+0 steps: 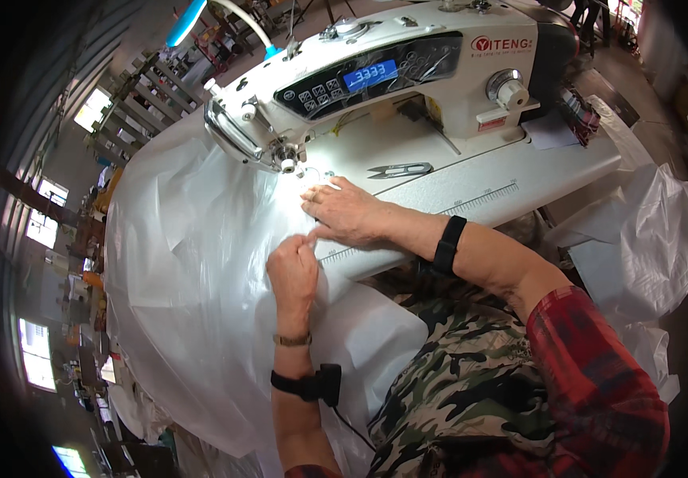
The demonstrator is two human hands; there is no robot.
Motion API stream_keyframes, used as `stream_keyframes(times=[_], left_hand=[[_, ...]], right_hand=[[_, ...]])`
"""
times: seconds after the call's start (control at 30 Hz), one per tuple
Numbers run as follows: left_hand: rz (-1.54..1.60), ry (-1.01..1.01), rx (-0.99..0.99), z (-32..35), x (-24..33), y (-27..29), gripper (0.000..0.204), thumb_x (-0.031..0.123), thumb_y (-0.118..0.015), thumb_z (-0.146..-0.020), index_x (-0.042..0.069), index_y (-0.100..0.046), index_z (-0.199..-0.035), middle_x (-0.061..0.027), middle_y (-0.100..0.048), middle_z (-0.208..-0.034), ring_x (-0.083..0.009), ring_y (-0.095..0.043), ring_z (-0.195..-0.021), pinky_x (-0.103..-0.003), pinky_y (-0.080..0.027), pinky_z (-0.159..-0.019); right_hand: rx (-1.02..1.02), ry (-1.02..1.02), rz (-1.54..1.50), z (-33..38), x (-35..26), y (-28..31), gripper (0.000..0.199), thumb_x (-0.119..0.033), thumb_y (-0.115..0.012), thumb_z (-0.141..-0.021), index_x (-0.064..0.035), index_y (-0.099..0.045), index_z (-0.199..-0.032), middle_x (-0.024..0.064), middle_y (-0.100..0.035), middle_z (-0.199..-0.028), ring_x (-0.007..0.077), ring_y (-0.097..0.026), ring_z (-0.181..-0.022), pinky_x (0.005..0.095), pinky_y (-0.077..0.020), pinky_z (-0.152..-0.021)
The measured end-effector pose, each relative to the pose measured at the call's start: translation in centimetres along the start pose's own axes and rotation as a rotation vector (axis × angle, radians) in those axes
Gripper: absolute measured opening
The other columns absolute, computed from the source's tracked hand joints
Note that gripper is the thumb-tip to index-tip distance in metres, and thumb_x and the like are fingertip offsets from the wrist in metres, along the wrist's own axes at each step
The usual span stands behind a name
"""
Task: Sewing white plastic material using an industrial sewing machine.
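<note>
A large translucent white plastic sheet (pixel 193 319) spreads over the left of the sewing machine (pixel 408 72) and hangs down toward my lap. My left hand (pixel 292 275) is closed at the sheet's edge, at the front of the machine bed, gripping the plastic. Just beyond it, my right hand (pixel 348 211) lies palm down near the lit needle area, its fingers stretched over the sheet and its thumb close to my left hand. Glare partly washes out the fingertips and the needle. Thread snips (pixel 400 170) rest on the bed, to the right of my right hand.
A ruler strip (pixel 483 197) runs along the front of the machine bed. More crumpled plastic sheeting (pixel 662 239) hangs at the right. A blue-headed lamp (pixel 187 22) on a bent neck stands behind the machine. At bed's right end lies a bunched checked cloth (pixel 580 118).
</note>
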State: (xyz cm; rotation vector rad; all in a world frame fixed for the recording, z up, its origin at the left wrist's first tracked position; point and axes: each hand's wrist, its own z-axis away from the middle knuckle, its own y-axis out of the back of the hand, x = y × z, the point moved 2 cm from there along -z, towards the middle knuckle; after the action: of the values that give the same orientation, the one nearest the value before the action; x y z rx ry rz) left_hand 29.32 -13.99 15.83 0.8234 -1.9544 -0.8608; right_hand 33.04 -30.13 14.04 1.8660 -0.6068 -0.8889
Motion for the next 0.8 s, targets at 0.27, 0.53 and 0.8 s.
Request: stream_keyframes(times=[0.27,0.53,0.8], left_hand=[[0.756,0.413,0.018,6.1,1.0,1.6,0.044,0.020,-0.047,-0.103,-0.003,-0.045,-0.141,-0.0078,-0.063,-0.118,-0.0078,-0.056,-0.078,-0.021,-0.044,-0.059],[0.554,0.330,0.001,15.5,1.4,2.4,0.041,0.011,-0.071,-0.091,0.000,-0.058,-0.128,-0.0051,-0.062,-0.119,-0.0075,-0.055,-0.079,-0.021,-0.045,-0.066],[0.148,0.191,0.101,19.7,4.1,1.1,0.049,0.014,-0.080,-0.077,0.004,-0.057,-0.119,-0.0088,-0.058,-0.105,-0.0182,-0.056,-0.076,-0.031,-0.046,-0.064]], right_hand=[[0.050,-0.011,-0.068,-0.3,0.0,0.2,0.047,-0.025,-0.052,-0.095,0.0035,-0.051,-0.133,0.0215,-0.052,-0.140,0.0324,-0.047,-0.131,0.0429,-0.0331,-0.109],[0.351,0.075,-0.393,7.2,-4.8,-0.9,0.050,-0.007,-0.048,-0.090,0.0088,-0.042,-0.137,0.0292,-0.046,-0.141,0.0411,-0.048,-0.127,0.0449,-0.0382,-0.108],[0.433,-0.342,-0.610,15.9,-5.1,-10.2,0.054,-0.026,-0.067,-0.086,0.0078,-0.054,-0.126,0.0285,-0.055,-0.129,0.0416,-0.055,-0.116,0.0453,-0.0440,-0.098]])
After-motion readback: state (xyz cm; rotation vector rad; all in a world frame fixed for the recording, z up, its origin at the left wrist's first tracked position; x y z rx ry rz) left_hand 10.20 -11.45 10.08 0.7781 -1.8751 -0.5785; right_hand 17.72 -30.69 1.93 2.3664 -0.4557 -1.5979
